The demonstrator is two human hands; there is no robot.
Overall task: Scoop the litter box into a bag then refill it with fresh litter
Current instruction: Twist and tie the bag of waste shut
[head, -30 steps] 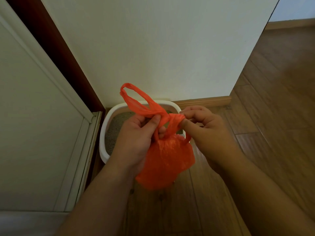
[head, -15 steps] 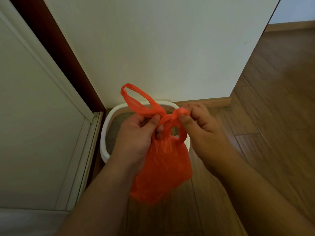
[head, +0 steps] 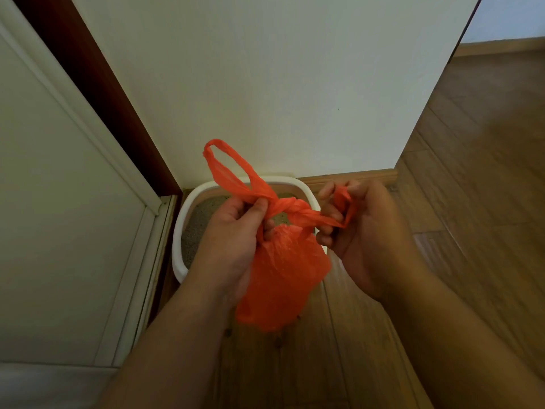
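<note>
An orange plastic bag (head: 283, 276) hangs full between my hands, its two handles crossed into a knot at the top. My left hand (head: 233, 240) pinches the left handle at the knot, and that handle's loop sticks up above. My right hand (head: 362, 231) grips the other handle and holds it out to the right. Behind the bag, a white litter box (head: 188, 205) with grey litter sits on the floor against the wall. Most of it is hidden by my hands and the bag.
A white wall (head: 280, 84) rises right behind the box, with a wooden baseboard (head: 354, 177) at its foot. A white door and dark frame (head: 97, 93) stand at the left. Wooden floor (head: 472, 187) stretches to the right and below my arms.
My right hand has drawn its handle through and out to the right, tightening the knot. The bag has dropped slightly; my left hand stays at the knot.
</note>
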